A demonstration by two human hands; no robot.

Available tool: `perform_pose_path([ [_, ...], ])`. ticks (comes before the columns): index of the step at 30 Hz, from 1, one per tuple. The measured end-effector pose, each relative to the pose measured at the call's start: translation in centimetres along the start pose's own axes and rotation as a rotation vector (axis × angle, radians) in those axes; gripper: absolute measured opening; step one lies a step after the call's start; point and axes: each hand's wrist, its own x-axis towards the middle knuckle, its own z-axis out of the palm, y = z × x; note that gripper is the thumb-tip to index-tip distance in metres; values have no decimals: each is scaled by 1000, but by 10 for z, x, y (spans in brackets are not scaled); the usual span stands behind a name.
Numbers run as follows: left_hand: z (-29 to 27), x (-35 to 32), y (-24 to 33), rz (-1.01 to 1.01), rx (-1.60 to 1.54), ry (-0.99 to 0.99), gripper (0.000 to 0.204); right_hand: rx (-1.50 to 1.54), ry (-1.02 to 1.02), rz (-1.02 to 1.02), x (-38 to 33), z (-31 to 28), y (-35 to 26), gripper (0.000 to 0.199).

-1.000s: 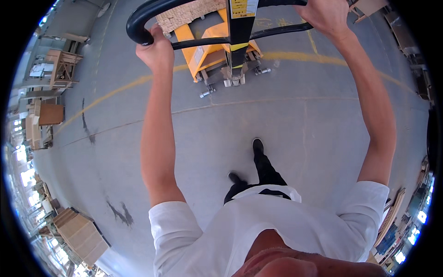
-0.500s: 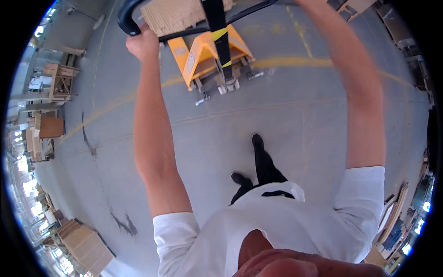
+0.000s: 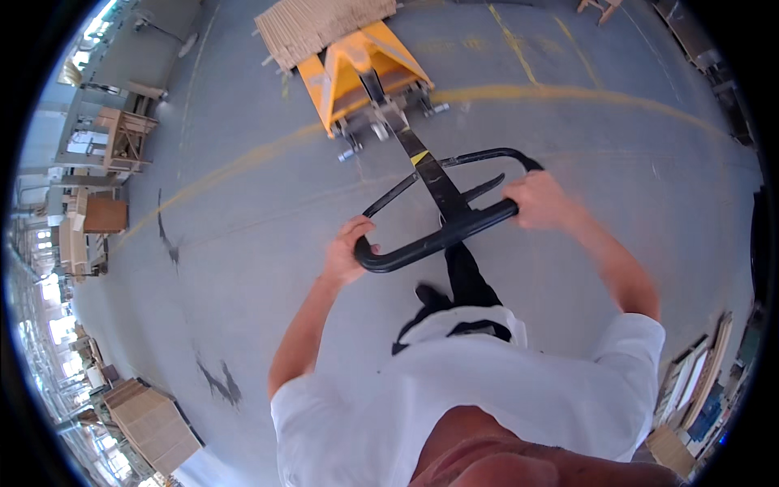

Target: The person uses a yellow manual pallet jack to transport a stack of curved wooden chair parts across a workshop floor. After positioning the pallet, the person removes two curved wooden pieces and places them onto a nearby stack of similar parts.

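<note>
Both my hands grip the black loop handle (image 3: 442,239) of an orange pallet jack (image 3: 361,65). My left hand (image 3: 347,250) is wrapped round the loop's left corner. On its right side my right hand (image 3: 537,200) is closed, with the fingers partly hidden. A dark lever (image 3: 484,187) sits inside the loop near my right hand. The black drawbar, with yellow bands, slants down from the jack toward my body. A stack of light wooden strips (image 3: 320,24) rests on the jack's forks at the far side.
Grey floor with yellow lines (image 3: 560,92) surrounds me. Wooden workbenches (image 3: 126,140) and brown boxes (image 3: 105,215) line the left side. A large carton stack (image 3: 154,426) stands at the lower left. Boards (image 3: 704,377) lean at the lower right. My feet are just behind the handle.
The handle has come down and toward my body, with both hands still on it. My arms have bent. More of the jack and its drawbar now shows.
</note>
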Motion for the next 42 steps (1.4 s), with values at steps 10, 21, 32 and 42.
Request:
perform_pose_path([
  [10, 110, -34, 76, -132, 555, -386, 39, 634, -381, 310, -5, 105, -2, 82],
  [21, 14, 30, 158, -255, 717, 132, 25, 207, 270, -79, 10, -42, 4, 52],
  [32, 141, -43, 114, -305, 680, -79, 16, -26, 75, -21, -75, 108, 9, 24],
  [42, 74, 8, 127, -326, 671, -104, 27, -12, 250, -23, -28, 40, 11, 14],
])
